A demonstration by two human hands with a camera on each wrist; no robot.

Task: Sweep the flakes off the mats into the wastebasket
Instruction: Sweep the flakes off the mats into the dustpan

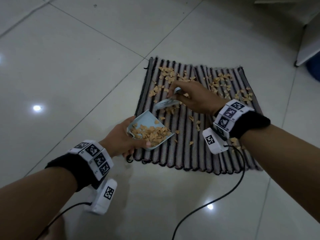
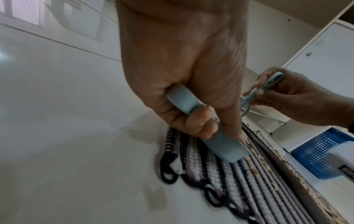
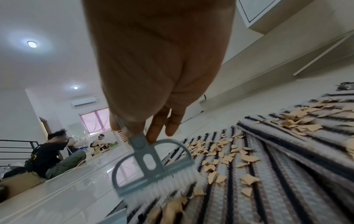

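Two striped mats [image 1: 183, 144] [image 3: 283, 174] lie side by side on the floor, strewn with tan flakes [image 1: 166, 73] [image 3: 214, 153]. My left hand [image 1: 124, 137] [image 2: 182, 91] grips the handle of a light blue dustpan [image 1: 147, 130] [image 2: 193, 128], which holds a heap of flakes at the left mat's near-left corner. My right hand [image 1: 192, 97] [image 3: 153, 84] pinches the handle of a small blue brush [image 1: 166, 103] [image 3: 151, 166]. Its white bristles touch the mat just beyond the dustpan's mouth. A blue mesh wastebasket [image 2: 318, 153] [image 1: 313, 68] stands at the far right.
Glossy white floor tiles [image 1: 78, 66] surround the mats. A white cabinet [image 1: 306, 40] stands at the far right beside the wastebasket. Black cables [image 1: 225, 193] trail from both wrists over the floor. Two people [image 3: 55, 153] sit far off across the room.
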